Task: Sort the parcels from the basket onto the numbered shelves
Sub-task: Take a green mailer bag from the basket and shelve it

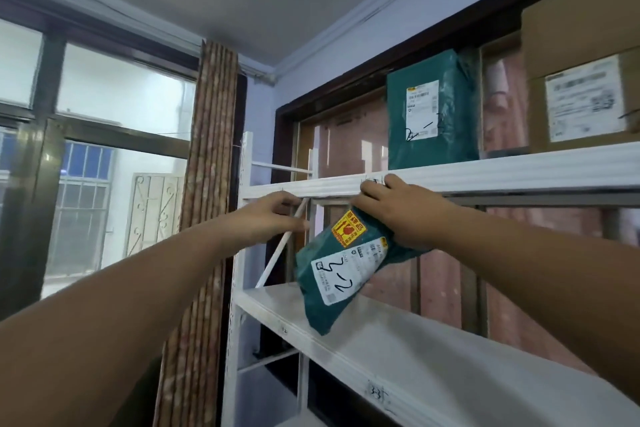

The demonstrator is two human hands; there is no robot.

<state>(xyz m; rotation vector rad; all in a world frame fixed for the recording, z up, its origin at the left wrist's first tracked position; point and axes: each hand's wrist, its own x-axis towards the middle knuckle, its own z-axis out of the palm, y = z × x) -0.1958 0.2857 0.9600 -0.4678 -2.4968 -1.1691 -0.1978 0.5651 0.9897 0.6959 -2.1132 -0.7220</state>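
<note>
Up high, right hand (398, 210) gripping the top of a green parcel (341, 267), fingers curled over its upper edge just under the lip of the top shelf (502, 172). Parcel tilted, hanging between the two white shelves, its lower corner at or just above the middle shelf (433, 357) — contact hard to judge. White label on its face with "3-2" handwritten in black; orange-and-yellow fragile sticker near the top. Small tag (284, 330) reading what looks like "3-2" on the middle shelf's front edge below the parcel; another tag (377, 392), "3-3", further right along the same edge.

Left hand (277, 215) raised beside the rack's left end, holding nothing, fingers loosely bent, near the thin white diagonal brace (282, 246); touching or not, cannot tell.

On the top shelf: a second green bag (433, 114) standing upright with a white label and black scrawl, and a cardboard box (581, 80) to its right, also labelled. Left of the rack, a patterned curtain (204, 184) hanging bunched beside a window (104, 114).
</note>
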